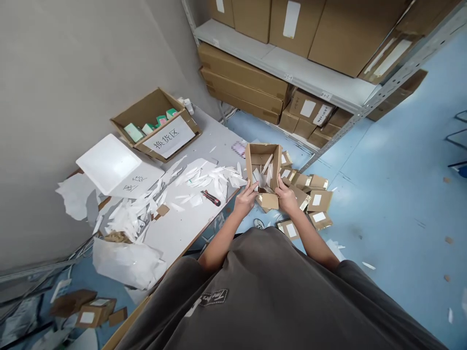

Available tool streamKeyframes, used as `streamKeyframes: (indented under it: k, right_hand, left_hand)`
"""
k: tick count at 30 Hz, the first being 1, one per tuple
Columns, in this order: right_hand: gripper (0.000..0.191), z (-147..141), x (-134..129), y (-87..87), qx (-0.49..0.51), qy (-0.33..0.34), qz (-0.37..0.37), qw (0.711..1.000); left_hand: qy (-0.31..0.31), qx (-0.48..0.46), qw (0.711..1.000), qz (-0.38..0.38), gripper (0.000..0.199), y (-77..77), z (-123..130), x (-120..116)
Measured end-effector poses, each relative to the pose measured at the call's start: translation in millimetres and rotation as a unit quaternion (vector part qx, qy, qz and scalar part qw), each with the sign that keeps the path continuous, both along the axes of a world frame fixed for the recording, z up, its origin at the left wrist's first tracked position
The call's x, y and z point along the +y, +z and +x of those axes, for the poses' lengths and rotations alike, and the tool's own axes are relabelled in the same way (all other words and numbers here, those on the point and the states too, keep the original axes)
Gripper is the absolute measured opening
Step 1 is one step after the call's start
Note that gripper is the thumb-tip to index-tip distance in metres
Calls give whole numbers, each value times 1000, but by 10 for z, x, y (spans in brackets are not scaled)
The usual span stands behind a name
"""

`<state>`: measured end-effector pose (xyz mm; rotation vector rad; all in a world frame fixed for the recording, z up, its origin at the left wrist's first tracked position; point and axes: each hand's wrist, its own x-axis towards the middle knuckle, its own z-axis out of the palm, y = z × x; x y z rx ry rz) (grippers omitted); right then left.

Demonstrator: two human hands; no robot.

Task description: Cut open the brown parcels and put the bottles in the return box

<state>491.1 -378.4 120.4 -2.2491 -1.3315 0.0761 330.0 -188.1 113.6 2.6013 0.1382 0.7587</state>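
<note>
An open brown cardboard box (pixel 263 149) with white paper strips inside is held up off the table's right edge. My left hand (pixel 246 198) grips its near left corner, and my right hand (pixel 287 195) has its near right corner. On the white table (pixel 182 226), to the left, lie many white paper strips (pixel 215 177). A red and black box cutter (pixel 210 198) rests near the table's edge, touched by neither hand.
A larger labelled box (pixel 158 124) with green and white packs stands at the table's back. Small cartons (pixel 320 200) lie on the blue floor beyond my right hand. A metal shelf (pixel 292 73) holds boxes ahead.
</note>
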Motion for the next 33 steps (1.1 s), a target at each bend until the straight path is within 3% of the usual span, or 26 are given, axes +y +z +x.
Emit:
streamKeyframes:
  k: [4, 8, 12, 17, 21, 23, 27, 30, 33]
  right_hand:
    - [21, 72, -163, -2, 25, -2, -14, 1000]
    - [20, 99, -247, 10, 44, -32, -9, 998]
    - [23, 52, -126, 47, 52, -16, 5, 998]
    - [25, -174, 312, 61, 61, 55, 3, 997]
    - [24, -375, 664, 24, 58, 101, 13, 993]
    - [23, -462, 822, 12, 56, 126, 13, 990]
    - [22, -717, 1183, 0, 57, 195, -2, 979]
    - [22, -1067, 1533, -71, 62, 258, -29, 964]
    - [24, -1521, 1906, -247, 79, 313, -56, 945]
  left_hand:
    - [0, 57, 998, -10, 34, 80, 48, -113]
    - [40, 76, 995, -52, 29, 166, -48, -111]
    - [104, 50, 992, -59, 54, 227, -285, 5]
    - [170, 74, 981, -56, 60, 288, -650, 124]
    - [227, 60, 967, -97, 82, 285, -1044, 207]
    - [266, 22, 954, -141, 88, 232, -1287, 265]
    - [359, -39, 901, -240, 75, 51, -1812, 392]
    - [417, -21, 876, -241, 74, -89, -2213, 449]
    - [499, -2, 831, -248, 70, -230, -2622, 466]
